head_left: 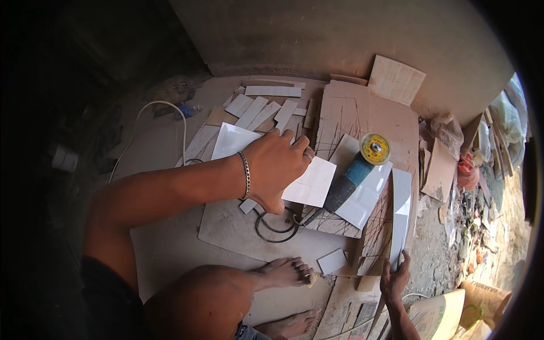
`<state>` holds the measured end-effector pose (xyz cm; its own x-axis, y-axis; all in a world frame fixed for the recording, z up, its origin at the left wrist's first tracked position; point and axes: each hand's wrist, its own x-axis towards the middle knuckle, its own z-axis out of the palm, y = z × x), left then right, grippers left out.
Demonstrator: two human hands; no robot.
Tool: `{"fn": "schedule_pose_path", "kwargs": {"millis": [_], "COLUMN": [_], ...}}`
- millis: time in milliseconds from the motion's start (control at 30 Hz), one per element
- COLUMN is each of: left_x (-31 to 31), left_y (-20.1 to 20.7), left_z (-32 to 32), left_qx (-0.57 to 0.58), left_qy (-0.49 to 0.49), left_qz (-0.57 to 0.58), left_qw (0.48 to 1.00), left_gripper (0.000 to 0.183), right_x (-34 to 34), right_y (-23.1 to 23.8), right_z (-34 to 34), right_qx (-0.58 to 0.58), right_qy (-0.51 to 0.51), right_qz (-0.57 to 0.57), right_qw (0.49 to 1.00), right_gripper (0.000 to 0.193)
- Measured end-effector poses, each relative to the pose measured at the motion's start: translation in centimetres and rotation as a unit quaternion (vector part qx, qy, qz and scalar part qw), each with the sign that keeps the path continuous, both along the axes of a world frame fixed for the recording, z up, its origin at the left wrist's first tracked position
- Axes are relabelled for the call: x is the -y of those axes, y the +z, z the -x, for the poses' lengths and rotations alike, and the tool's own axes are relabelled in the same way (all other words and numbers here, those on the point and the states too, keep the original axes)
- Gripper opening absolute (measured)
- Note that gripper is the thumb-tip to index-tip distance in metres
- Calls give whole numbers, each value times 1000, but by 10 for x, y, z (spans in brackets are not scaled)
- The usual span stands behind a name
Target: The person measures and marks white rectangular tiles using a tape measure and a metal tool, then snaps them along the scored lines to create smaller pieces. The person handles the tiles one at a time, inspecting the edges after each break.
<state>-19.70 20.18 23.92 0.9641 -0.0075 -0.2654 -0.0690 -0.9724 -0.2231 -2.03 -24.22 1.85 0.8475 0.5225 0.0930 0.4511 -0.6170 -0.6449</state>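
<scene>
Two pale pieces were at the hands: a white tile [311, 182] by the left edge of the scored board [347, 107], and a narrow tile strip [400, 195] alongside that board's right edge. The left hand [272, 167] spread over the white tile, thumb apart from the fingers; whether its grip pressed on both faces could not be told, the fingertips being hidden. The right hand [395, 277] had its grip clamped on the strip's lower end, near the board's lower right corner. Both pieces looked light, stiff and brittle, the strip likelier to snap; their smooth faces were probably slippery, so opposite edges seemed the safest hold, with the strip best supported near its middle too. Between them an angle grinder [352, 177] rested across a glossy tile [368, 198]. Beyond the right edge were plastic bags [509, 107] and, lower down, sacks [436, 314], their contents impossible to make out.
</scene>
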Motion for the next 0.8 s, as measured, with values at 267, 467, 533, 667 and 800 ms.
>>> {"fn": "schedule_pose_path", "kwargs": {"millis": [267,467,533,667,800], "left_x": [-52,-89,-105,-122,-138], "left_y": [10,3,-2,-1,-11], "left_z": [70,127,145,164,193], "left_qx": [-231,-253,-269,-317,-325], "left_qy": [194,321,358,438,460], "left_qz": [-25,-4,0,12,12], "left_qw": [953,913,894,841,826], "left_gripper": [97,97,92,82,80], "right_x": [2,-8,-10,-4,-6], "right_y": [-13,19,24,19,23], "right_z": [11,5,6,-2,-2], "right_qx": [-4,49,30,63,35], "right_qy": [-75,-11,5,17,15], "right_qz": [157,282,275,263,298], "right_qw": [985,958,961,963,954], "right_gripper": [49,58,59,62,64]}}
